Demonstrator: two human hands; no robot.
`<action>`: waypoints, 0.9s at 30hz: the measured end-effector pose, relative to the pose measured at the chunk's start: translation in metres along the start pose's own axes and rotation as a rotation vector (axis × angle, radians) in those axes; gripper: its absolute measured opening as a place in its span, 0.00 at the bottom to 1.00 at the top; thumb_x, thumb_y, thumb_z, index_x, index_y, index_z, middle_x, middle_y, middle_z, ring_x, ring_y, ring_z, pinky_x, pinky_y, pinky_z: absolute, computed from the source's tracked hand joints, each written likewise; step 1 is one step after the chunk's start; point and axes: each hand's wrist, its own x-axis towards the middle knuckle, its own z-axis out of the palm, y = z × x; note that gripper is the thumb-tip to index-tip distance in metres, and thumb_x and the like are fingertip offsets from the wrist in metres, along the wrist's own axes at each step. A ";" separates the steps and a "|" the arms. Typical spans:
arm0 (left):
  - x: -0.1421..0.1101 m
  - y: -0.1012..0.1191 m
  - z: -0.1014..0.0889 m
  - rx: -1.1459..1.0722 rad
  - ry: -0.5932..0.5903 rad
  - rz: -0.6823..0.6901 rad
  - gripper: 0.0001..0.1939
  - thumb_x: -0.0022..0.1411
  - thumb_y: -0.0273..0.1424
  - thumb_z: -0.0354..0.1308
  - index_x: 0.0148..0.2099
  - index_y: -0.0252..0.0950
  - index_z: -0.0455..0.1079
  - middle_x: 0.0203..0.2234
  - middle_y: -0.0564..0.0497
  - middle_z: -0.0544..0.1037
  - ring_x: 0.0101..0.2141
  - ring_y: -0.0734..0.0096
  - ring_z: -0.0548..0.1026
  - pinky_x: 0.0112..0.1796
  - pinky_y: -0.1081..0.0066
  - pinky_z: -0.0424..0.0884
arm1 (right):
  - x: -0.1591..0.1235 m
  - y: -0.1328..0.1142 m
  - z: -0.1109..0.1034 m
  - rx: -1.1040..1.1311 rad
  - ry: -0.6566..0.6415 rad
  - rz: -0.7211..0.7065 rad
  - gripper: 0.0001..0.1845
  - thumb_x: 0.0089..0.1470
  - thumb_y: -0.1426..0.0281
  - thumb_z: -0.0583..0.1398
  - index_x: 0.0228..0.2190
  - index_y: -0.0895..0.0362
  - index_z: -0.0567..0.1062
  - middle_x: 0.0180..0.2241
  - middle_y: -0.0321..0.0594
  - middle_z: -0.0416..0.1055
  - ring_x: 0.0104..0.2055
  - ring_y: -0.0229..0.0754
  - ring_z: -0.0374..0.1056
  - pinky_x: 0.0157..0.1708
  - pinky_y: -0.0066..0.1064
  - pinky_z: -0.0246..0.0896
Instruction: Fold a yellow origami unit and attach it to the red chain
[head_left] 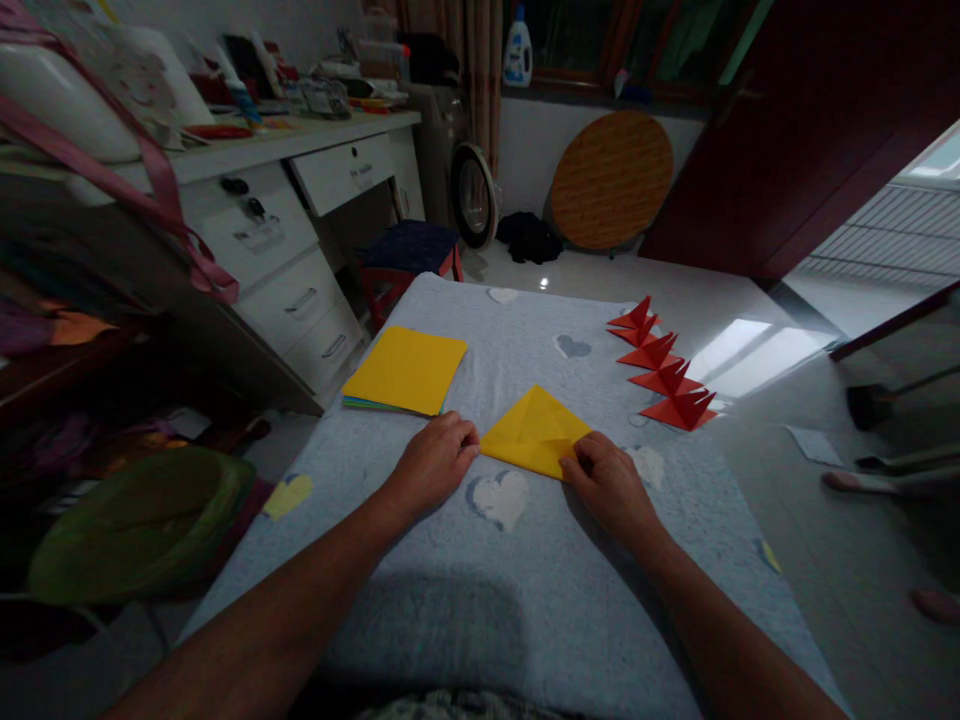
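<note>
A folded sheet of yellow origami paper (534, 425) lies on the cloth-covered table in front of me, its peak pointing away and crease lines showing on it. My left hand (437, 458) is closed at the paper's left corner, thumb and fingertips pinched there. At the right corner, my right hand (613, 485) grips the paper's edge between thumb and curled fingers. Beyond my left hand lies a stack of square paper (406, 368), yellow on top with blue and green edges below. Several folded red paper pieces (660, 375) stand in a row at the right edge.
The table (450, 610) has a grey-blue cloth with heart prints. A white desk (300, 270) with drawers and clutter stands at left, near a blue-topped stool (412, 248). A green-lined bin (142, 520) sits at lower left. Shiny floor (757, 350) extends to the right.
</note>
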 end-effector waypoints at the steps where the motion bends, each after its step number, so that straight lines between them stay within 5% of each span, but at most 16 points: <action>1: 0.000 0.000 0.000 0.002 0.003 -0.003 0.05 0.62 0.26 0.55 0.33 0.36 0.70 0.31 0.50 0.72 0.36 0.65 0.71 0.39 0.66 0.67 | 0.000 0.000 0.000 0.001 -0.002 0.001 0.13 0.53 0.70 0.56 0.19 0.54 0.62 0.25 0.38 0.65 0.27 0.40 0.61 0.29 0.32 0.53; 27: 0.001 0.008 0.002 0.135 -0.027 -0.057 0.06 0.62 0.23 0.51 0.33 0.36 0.65 0.34 0.48 0.71 0.38 0.64 0.70 0.42 0.67 0.65 | -0.002 -0.005 -0.003 -0.008 -0.057 0.048 0.12 0.52 0.74 0.57 0.20 0.55 0.63 0.28 0.39 0.64 0.30 0.40 0.61 0.32 0.33 0.54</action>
